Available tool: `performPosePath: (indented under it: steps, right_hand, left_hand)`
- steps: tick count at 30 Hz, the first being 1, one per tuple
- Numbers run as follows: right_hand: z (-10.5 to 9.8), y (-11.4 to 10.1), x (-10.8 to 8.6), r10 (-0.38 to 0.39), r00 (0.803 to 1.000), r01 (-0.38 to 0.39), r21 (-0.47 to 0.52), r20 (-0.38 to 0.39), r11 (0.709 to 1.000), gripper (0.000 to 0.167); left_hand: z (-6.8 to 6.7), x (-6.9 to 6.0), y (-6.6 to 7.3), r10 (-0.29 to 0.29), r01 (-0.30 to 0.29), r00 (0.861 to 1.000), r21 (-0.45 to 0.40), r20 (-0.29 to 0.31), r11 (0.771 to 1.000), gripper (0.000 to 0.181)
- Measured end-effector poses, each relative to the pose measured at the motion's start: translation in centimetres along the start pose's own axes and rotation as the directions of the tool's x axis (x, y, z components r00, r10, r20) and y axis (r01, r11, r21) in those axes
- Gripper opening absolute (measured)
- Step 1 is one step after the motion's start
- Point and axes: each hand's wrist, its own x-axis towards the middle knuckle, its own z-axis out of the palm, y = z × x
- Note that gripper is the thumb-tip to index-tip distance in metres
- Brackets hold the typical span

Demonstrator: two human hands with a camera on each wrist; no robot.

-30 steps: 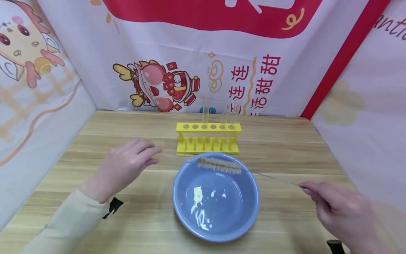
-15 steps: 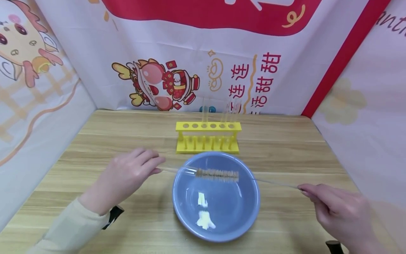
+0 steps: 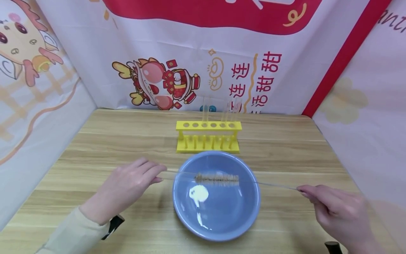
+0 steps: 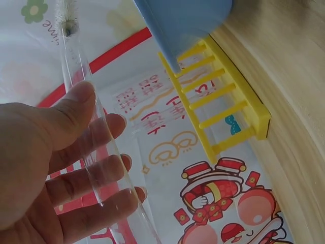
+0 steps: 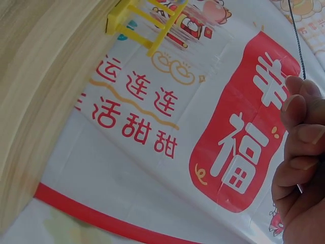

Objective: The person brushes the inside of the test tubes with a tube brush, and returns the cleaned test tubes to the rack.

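Above the blue basin [image 3: 219, 218], my left hand [image 3: 127, 185] holds a clear test tube [image 3: 182, 176] lying roughly level. The left wrist view shows the tube [image 4: 109, 162] pinched between thumb and fingers of that hand [image 4: 66, 152]. A bristle brush [image 3: 217, 179] extends from the tube's right end; its bristles [image 4: 67, 15] show at the tube's mouth in the left wrist view. My right hand [image 3: 339, 211] pinches the far end of the thin wire handle [image 3: 277, 185]. In the right wrist view that hand [image 5: 304, 152] has its fingers curled by the twisted wire [image 5: 296, 38].
Behind the basin stands a yellow rack [image 3: 208, 126] with several clear tubes [image 3: 205, 110] upright in it. Printed cloth walls border the wooden table [image 3: 127, 134] at the back and both sides. Shiny reflections show inside the basin.
The brush and tube have come down toward the viewer, from the basin's back rim to over its inside. My left hand has moved slightly nearer and right; my right hand has barely moved.
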Motion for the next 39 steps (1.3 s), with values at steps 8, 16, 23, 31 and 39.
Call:
performPosePath:
  steps: [8, 16, 23, 31, 39]
  right_hand:
    - [0.3, 0.4, -1.3, -0.016, 0.995, 0.013, 0.033, 0.096, 0.999, 0.039]
    - [0.7, 0.4, -1.7, -0.016, 0.989, 0.008, 0.054, 0.149, 0.999, 0.037]
    - [1.1, 0.0, -1.2, -0.040, 0.985, 0.034, 0.043, 0.166, 0.999, 0.037]
    - [1.5, -0.9, -0.2, -0.064, 0.987, 0.056, 0.056, 0.151, 0.997, 0.040]
    - [1.9, -1.5, 0.2, -0.068, 0.987, 0.058, 0.074, 0.147, 0.996, 0.039]
  left_hand:
    - [0.3, 0.2, 0.7, 0.012, -0.012, 1.000, -0.005, -0.016, 1.000, 0.051]
    - [-0.1, 0.6, 1.3, -0.018, 0.018, 0.997, -0.003, 0.070, 1.000, 0.041]
    - [-0.2, 0.9, 1.7, -0.005, 0.005, 0.997, 0.000, 0.079, 1.000, 0.041]
    - [-0.1, 1.2, 1.8, 0.013, -0.014, 0.998, 0.014, 0.069, 1.000, 0.037]
    - [-0.1, 1.4, 2.0, 0.015, -0.017, 0.997, 0.024, 0.081, 1.000, 0.032]
